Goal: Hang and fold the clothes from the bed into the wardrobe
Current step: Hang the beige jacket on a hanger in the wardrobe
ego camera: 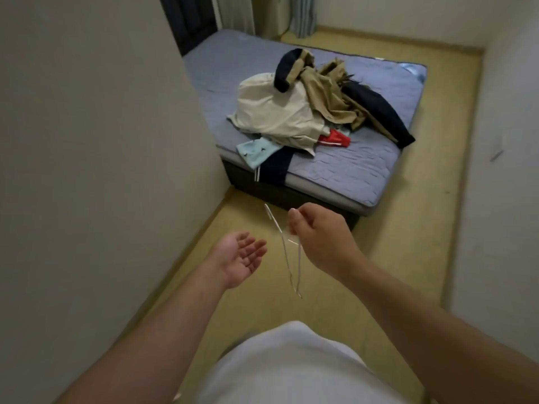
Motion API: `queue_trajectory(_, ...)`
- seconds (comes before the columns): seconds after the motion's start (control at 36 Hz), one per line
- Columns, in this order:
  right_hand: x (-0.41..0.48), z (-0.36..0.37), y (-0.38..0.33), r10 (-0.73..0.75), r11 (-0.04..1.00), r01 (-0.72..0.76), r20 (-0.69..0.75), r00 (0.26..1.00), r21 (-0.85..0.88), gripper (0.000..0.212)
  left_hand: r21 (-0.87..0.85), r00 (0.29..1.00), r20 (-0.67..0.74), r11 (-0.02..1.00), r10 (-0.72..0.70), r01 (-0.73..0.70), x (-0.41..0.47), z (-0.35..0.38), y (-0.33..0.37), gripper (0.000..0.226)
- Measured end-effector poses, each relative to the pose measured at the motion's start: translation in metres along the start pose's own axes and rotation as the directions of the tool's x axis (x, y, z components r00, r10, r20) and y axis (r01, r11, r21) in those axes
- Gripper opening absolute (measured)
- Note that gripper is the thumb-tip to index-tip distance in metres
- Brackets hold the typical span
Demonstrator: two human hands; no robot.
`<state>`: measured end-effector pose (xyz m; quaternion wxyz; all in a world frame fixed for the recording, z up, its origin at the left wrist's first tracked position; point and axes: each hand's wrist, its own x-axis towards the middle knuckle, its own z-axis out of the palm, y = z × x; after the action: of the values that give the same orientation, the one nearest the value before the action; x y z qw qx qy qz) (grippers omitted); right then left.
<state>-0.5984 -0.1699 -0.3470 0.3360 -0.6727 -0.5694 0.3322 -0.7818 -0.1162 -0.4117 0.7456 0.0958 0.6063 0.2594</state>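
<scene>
Clothes: one loose pile (306, 112) is seen on the bed (364, 164), toward its near left part. Six pieces can be told apart by colour:
- one cream garment (271, 112), spread on the left of the heap
- one tan garment (326, 91), crumpled on top
- one dark navy garment (382, 112), trailing off to the right
- one small red piece (334, 139), at the near edge of the heap
- one pale blue patterned piece (253, 151), at the near left
- one navy piece with white stripes (275, 167), draped over the near side of the mattress

A second dark sleeve-like fold is noted at the top of the heap; whether it belongs to the navy garment cannot be told. The true number of garments in the heap cannot be fixed.

Hangers: one thin white hanger (284, 253) is seen, nearly edge-on, hanging in the air over the floor (408, 228), well short of the bed.

Hands: two.
- The right hand (318, 231) is curled, and the hanger is pinched near its top between thumb and fingers; the rest of the wire dangles below the hand.
- The left hand (242, 258) is held palm up just left of the hanger, fingers loosely spread and slightly bent. Nothing is held or touched by it.

Surroundings: one plain wall (87, 141) is noted close on the left, curtains (236, 13) beyond the head of the bed, and a white shirt (291, 368) at the bottom of the view.
</scene>
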Motion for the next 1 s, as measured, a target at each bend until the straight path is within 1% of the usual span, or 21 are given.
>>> queue_trajectory(0.17,0.059,-0.045,0.014,0.071,0.993,-0.066,-0.051,0.996,0.096,0.026,-0.02,0.991,0.132,0.999,-0.032,0.035,0.051,0.082,0.051,0.059)
queue_trajectory(0.28,0.11,-0.073,0.037,0.102,0.987,-0.094,-0.057,0.993,0.128,0.026,-0.021,0.985,0.171,1.0,-0.013,0.016,0.1,0.136,0.086,0.065)
queue_trajectory(0.33,0.138,-0.089,0.05,0.113,0.986,-0.104,-0.062,0.992,0.128,0.027,-0.009,0.98,0.197,1.0,-0.019,0.021,0.127,0.164,0.104,0.061)
queue_trajectory(0.39,0.167,-0.106,0.064,0.135,0.985,-0.127,-0.061,0.989,0.119,0.026,0.005,0.973,0.227,0.999,-0.032,0.032,0.153,0.192,0.12,0.052)
queue_trajectory(0.47,0.213,-0.137,0.08,0.189,0.979,-0.183,-0.057,0.98,0.095,0.025,0.008,0.963,0.257,0.997,-0.078,0.078,0.19,0.238,0.148,0.037)
queue_trajectory(0.53,0.242,-0.158,0.089,0.218,0.971,-0.21,-0.058,0.974,0.116,0.026,0.033,0.959,0.258,0.993,-0.117,0.112,0.213,0.273,0.168,0.034)
queue_trajectory(0.64,0.293,-0.2,0.104,0.264,0.955,-0.252,-0.067,0.962,0.155,0.028,0.156,0.947,0.243,0.972,-0.211,0.177,0.253,0.349,0.206,0.035)
queue_trajectory(0.69,0.313,-0.22,0.114,0.277,0.95,-0.257,-0.097,0.956,0.179,0.027,0.252,0.936,0.233,0.946,-0.264,0.204,0.267,0.385,0.22,0.035)
queue_trajectory(0.75,0.331,-0.239,0.125,0.277,0.947,-0.247,-0.133,0.952,0.205,0.027,0.321,0.918,0.254,0.922,-0.305,0.217,0.28,0.42,0.23,0.035)
queue_trajectory(0.83,0.359,-0.265,0.147,0.3,0.935,-0.264,-0.132,0.945,0.236,0.027,0.329,0.912,0.285,0.924,-0.295,0.196,0.302,0.475,0.24,0.028)
queue_trajectory(0.92,0.388,-0.293,0.176,0.336,0.921,-0.295,-0.132,0.933,0.254,0.028,0.318,0.931,0.256,0.932,-0.26,0.173,0.325,0.53,0.247,0.014)
queue_trajectory(1.0,0.418,-0.325,0.209,0.394,0.902,-0.356,-0.128,0.91,0.244,0.034,0.332,0.962,0.195,0.936,-0.191,0.118,0.352,0.581,0.246,0.012)
